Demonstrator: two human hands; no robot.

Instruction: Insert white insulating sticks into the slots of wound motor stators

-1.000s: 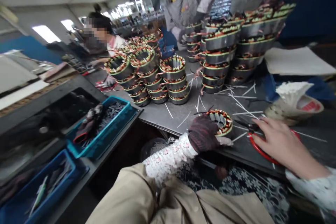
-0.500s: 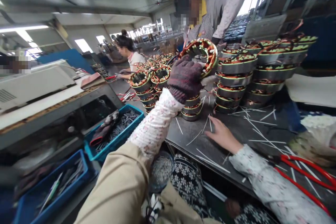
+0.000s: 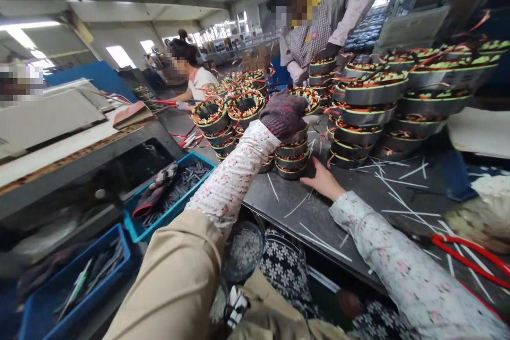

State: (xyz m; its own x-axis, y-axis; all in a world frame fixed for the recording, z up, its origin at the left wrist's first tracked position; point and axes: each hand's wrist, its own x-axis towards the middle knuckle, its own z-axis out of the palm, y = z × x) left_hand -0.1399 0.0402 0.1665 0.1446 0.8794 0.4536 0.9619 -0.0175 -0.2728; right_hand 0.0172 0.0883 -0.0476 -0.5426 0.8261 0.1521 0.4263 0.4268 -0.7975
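Stacks of wound metal rings (image 3: 360, 117) stand at the right side of the dark table (image 3: 274, 210), and more columns (image 3: 218, 126) stand at the left, so I judge that a good number of pieces is already piled. One wound ring (image 3: 314, 101) is under my left hand (image 3: 283, 114), which wears a dark knitted glove; it is at the top of the front column (image 3: 292, 161), roughly in line with the rings below. My gloved fingers appear closed around its near left side, though the glove itself hides most of the grip. If its full weight rests on the column, I cannot tell. Placing it therefore looks almost complete, but letting go is not yet done. My bare right hand (image 3: 322, 179) grasps nothing; its fingers are spread just beside the foot of the same column, and whether they touch I cannot say surely. Scissors with red handles (image 3: 472, 257) lie on the table near my right sleeve (image 3: 398, 260), not in use, among scattered white strips (image 3: 412, 212). How many rings remain to be piled, I cannot see.
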